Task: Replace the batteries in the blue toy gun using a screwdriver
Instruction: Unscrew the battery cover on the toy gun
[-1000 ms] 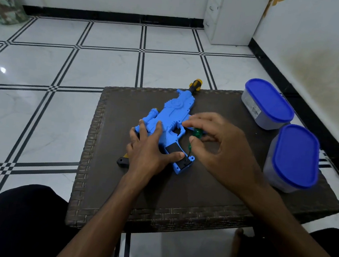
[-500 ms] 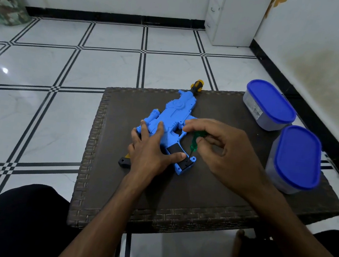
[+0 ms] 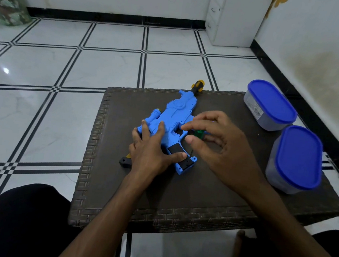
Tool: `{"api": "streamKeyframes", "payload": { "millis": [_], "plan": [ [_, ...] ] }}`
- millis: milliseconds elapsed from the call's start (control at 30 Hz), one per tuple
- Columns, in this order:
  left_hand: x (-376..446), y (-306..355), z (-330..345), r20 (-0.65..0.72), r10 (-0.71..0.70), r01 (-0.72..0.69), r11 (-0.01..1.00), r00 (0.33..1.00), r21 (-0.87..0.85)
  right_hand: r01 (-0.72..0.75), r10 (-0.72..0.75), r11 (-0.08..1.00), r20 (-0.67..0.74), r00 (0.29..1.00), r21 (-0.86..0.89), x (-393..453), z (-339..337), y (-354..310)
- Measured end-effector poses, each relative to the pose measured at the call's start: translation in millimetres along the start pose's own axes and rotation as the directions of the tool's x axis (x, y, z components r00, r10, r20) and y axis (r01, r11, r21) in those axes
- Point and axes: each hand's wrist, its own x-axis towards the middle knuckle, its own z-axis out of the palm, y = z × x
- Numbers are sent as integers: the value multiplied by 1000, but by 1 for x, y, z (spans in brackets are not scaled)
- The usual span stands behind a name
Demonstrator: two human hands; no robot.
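Toy gun: the blue toy gun lies flat on the dark woven tabletop, roughly at its middle, with its yellow-and-black muzzle past the far edge and its black stock end toward the near left.
Grip of the gun: it points toward the near right, with a black panel on it and an open black end at its base.
Left hand: the left hand lies flat on the rear of the toy gun, fingers spread and straight, thumb stretched along the grip; it presses and clasps nothing.
Right hand: the right hand is just right of the toy gun's grip, its thumb and forefinger pinching the green handle of the screwdriver, the other fingers loosely curled.
Screwdriver: it stands nearly upright, its thin dark shaft reaching down to the base of the grip; whether the tip sits in a screw is too small to tell.
Containers: two blue-lidded tubs, the far container and the near container, stand well right of the toy gun, close together.
Knees: dark-clothed legs show nearer than the toy gun, below the tabletop edge.
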Motion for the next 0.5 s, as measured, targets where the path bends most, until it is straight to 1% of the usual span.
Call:
{"api": "streamKeyframes", "payload": {
  "millis": [133, 233, 267, 400, 500],
  "plan": [
    [0, -1, 0, -2, 3, -3, 1000, 1000, -5, 45, -47, 997, -25, 999, -59, 0, -1, 1],
    [0, -1, 0, -3, 2, -2, 1000, 1000, 6, 7, -7, 1000, 10, 1000, -1, 0, -4, -3],
    [0, 0, 0, -5, 3, -3, 1000, 1000, 7, 5, -5, 1000, 18, 1000, -7, 0, -4, -4],
    [0, 0, 0, -4, 3, -3, 1000, 1000, 7, 38, -34, 996, 51, 998, -75, 0, -1, -2],
    [0, 0, 0, -1, 3, -3, 1000, 1000, 10, 42, -42, 989, 5, 999, -139, 0, 1, 1]
  ]
}}
